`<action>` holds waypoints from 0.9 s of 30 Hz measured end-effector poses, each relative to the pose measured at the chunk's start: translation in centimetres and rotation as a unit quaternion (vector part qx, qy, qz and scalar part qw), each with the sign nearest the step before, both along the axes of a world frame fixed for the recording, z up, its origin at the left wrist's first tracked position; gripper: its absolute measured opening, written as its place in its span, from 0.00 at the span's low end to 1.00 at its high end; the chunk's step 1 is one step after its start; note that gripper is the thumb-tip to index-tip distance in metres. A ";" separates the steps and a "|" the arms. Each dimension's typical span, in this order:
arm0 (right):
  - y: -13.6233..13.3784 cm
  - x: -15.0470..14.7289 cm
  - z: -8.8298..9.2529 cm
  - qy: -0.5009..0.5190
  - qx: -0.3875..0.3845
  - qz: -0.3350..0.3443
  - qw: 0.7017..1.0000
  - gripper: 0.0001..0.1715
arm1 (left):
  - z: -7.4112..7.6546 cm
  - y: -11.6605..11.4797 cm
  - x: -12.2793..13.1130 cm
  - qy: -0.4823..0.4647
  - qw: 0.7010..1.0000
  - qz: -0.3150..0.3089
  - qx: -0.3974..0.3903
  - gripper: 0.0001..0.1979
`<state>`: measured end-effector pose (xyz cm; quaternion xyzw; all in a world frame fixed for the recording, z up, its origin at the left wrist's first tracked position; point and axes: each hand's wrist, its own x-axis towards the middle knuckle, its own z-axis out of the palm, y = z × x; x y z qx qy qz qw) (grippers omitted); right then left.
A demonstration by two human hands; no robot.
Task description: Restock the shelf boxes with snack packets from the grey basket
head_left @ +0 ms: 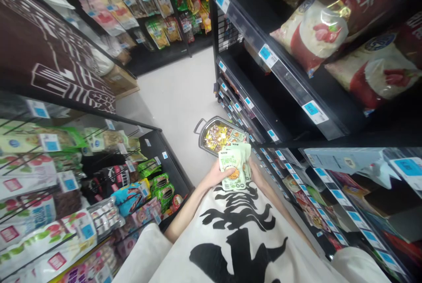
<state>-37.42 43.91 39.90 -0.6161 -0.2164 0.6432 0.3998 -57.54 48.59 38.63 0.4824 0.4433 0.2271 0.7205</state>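
My left hand [216, 175] is closed on a light-green food packet [233, 182] with a round orange picture on its front, the thumb lying across it. More packets of the same pale green [245, 153] show behind and beside it. My right hand [256, 169] grips these from the right side, its fingers mostly hidden behind them. Both hands are close in front of my white shirt with black print. Beyond them, lower down, a dark shopping basket [201, 142] with a handle holds several yellow and brown wrapped items [216, 136] and some greenish packets.
Dark shelves [257, 32] with blue price tags line the right, with large red-and-white cereal bags [319, 32] on top. Bagged snacks [108, 182] hang on the left rack. A cardboard box [120, 81] stands on the light floor [171, 85] at the left, near a back shelf of packets.
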 end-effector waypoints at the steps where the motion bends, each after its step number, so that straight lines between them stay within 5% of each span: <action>1: 0.0 0.1 0.1 -0.004 0.016 0.021 1.000 0.28 | 0.5 0.3 -0.1 0.032 0.998 -0.024 0.039 0.34; 6: 0.1 0.8 1.0 0.003 0.054 0.081 0.995 0.27 | 3.1 1.4 0.0 0.176 0.962 -0.112 0.175 0.27; 9: 0.1 0.8 1.4 0.007 0.051 0.082 0.995 0.25 | 3.9 1.5 0.2 0.248 0.943 -0.128 0.183 0.29; 12: 0.3 0.8 1.6 -0.007 0.066 0.123 0.990 0.35 | 3.8 1.1 0.5 0.280 0.941 -0.096 0.164 0.35; 18: 0.9 0.3 1.6 -0.002 0.085 0.144 0.986 0.36 | 3.3 0.3 0.6 0.196 0.967 -0.073 0.143 0.36; 22: 0.7 0.1 1.6 0.001 0.068 0.156 0.985 0.34 | 3.6 0.2 0.2 0.123 0.978 -0.095 0.138 0.28; 27: 0.3 0.4 1.5 -0.028 0.058 0.143 0.988 0.33 | 3.5 0.9 -1.0 0.054 0.978 -0.143 0.143 0.31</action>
